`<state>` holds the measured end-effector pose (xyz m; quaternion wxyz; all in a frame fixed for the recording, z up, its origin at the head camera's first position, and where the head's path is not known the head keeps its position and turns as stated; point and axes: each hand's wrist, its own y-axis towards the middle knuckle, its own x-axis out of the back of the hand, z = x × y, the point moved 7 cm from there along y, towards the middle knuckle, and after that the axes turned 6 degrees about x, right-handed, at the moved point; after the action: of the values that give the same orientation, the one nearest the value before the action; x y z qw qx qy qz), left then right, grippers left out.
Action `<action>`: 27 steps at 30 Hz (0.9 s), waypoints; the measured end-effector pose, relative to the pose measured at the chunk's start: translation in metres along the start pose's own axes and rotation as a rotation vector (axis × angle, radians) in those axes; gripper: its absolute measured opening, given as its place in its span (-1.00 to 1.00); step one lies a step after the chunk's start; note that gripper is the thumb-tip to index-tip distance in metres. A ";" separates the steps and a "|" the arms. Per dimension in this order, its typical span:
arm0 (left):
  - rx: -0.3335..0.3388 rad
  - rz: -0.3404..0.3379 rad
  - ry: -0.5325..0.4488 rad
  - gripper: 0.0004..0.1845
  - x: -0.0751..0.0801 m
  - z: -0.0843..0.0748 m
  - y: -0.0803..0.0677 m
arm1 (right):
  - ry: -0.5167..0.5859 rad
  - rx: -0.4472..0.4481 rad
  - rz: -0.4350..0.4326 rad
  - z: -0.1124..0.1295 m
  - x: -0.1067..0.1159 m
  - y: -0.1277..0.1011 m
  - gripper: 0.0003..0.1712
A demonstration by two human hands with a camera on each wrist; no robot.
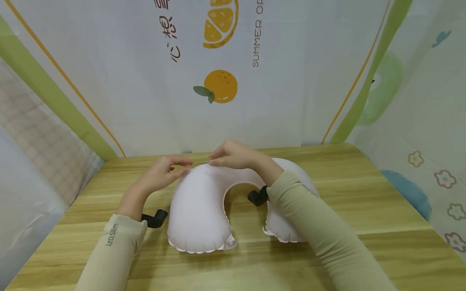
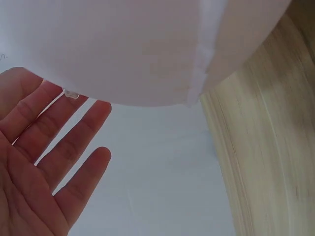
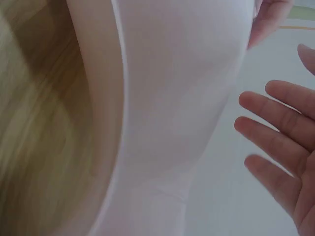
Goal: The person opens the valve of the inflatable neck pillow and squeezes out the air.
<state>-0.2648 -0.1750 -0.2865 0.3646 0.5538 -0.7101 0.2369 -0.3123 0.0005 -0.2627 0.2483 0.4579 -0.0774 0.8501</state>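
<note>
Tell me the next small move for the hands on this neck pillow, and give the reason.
Probably bring the left hand in to pinch the small clear valve at the pillow top. The pillow looks fully inflated, both hands sit at its top curve, and the left fingers lie straight right beside the valve, not gripping it. The right hand can steady the pillow.

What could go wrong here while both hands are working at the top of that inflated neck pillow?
1. The left hand and right hand meet only at the back edge of the neck pillow, and the wrist views show mostly straight fingers, so it could slip away.
2. The right sleeve lies across one pillow arm and may drag it along the table.
3. The small clear tab by the left fingers could be missed.
</note>
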 end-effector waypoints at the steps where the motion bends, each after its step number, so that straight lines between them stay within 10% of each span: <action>1: 0.002 -0.001 -0.002 -0.60 0.000 0.000 0.000 | 0.000 0.001 -0.001 0.000 -0.001 0.002 -0.54; 27: -0.001 -0.046 -0.028 -0.66 -0.002 0.006 -0.001 | 0.041 -0.049 0.103 -0.003 -0.036 0.014 -0.32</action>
<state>-0.2654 -0.1779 -0.2917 0.3600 0.5730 -0.7025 0.2205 -0.3049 -0.0228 -0.2923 0.2168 0.4294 -0.1169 0.8689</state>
